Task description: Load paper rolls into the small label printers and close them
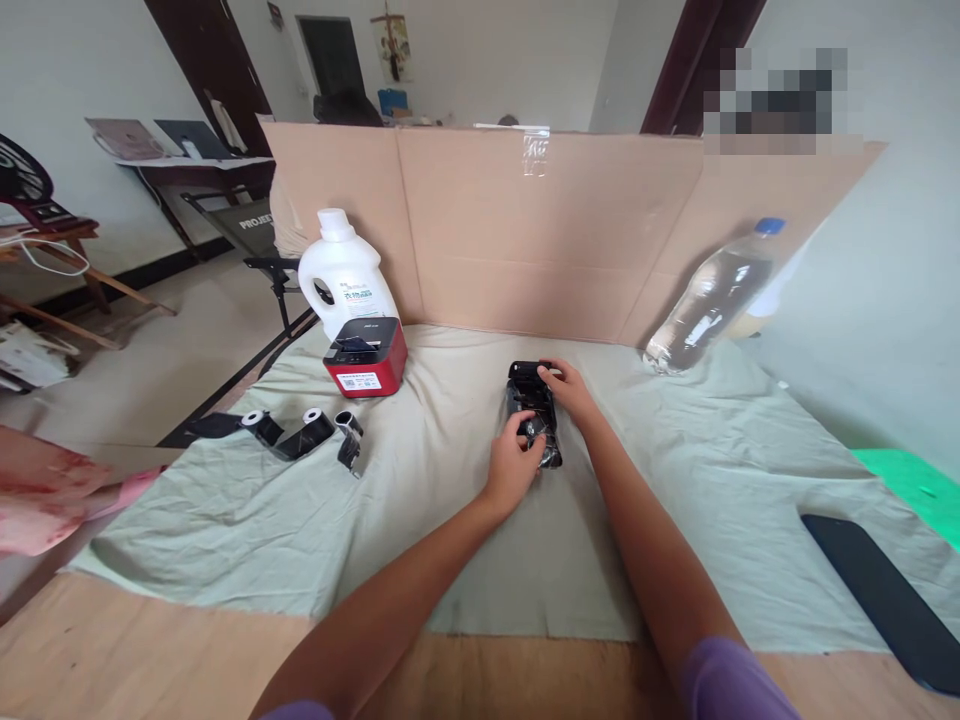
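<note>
In the middle of the cloth lies a small black device (514,398) with a hinged cover (526,370) raised at its far end, its inside showing. My left hand (516,462) is at the near part of it, thumb and fingers curled around a shiny dark part (536,430); what that part is cannot be made out. At the far right corner, my right hand (568,388) grips the raised cover with its fingertips.
A red and black receipt printer (390,365) stands left, before a white detergent bottle (352,262). Black-coated paper rolls (311,432) lie nearer. A clear bottle with blue cap (712,295) leans right against a cardboard screen (517,230). A dark phone (885,595) lies front right.
</note>
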`<state>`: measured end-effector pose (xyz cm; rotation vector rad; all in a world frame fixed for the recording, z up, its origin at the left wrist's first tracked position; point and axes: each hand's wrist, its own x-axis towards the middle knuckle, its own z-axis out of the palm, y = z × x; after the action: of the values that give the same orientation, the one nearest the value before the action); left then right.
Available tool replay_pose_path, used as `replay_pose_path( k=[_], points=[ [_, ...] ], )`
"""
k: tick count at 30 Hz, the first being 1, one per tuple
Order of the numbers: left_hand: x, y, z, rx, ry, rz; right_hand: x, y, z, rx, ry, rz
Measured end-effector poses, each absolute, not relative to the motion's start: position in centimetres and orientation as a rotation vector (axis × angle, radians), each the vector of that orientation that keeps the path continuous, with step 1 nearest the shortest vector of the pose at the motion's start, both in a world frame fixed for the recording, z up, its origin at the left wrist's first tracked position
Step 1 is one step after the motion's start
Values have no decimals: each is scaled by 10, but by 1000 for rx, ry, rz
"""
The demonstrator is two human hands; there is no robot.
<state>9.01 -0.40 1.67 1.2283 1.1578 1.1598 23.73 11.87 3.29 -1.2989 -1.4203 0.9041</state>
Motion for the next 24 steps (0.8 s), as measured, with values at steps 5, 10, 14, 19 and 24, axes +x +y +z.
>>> replay_pose_path(
  k=[5, 10, 14, 19, 24],
  points=[
    [91, -10, 19, 1242, 1192, 1124, 250, 107, 45, -1292, -1577, 1035],
    [90, -11, 20, 1230, 1192, 1112, 251, 106, 43, -1366, -1515, 1118],
    [89, -12, 20, 1233, 1190, 1099, 249, 109, 40, -1441, -1471, 1258],
    [87, -13, 22, 1294, 1167, 1089, 247, 113, 31, -1499, -1493, 1160],
    [73, 4, 24, 1297, 1276, 1169, 245, 107, 30, -1604, -1398, 1130]
  ],
)
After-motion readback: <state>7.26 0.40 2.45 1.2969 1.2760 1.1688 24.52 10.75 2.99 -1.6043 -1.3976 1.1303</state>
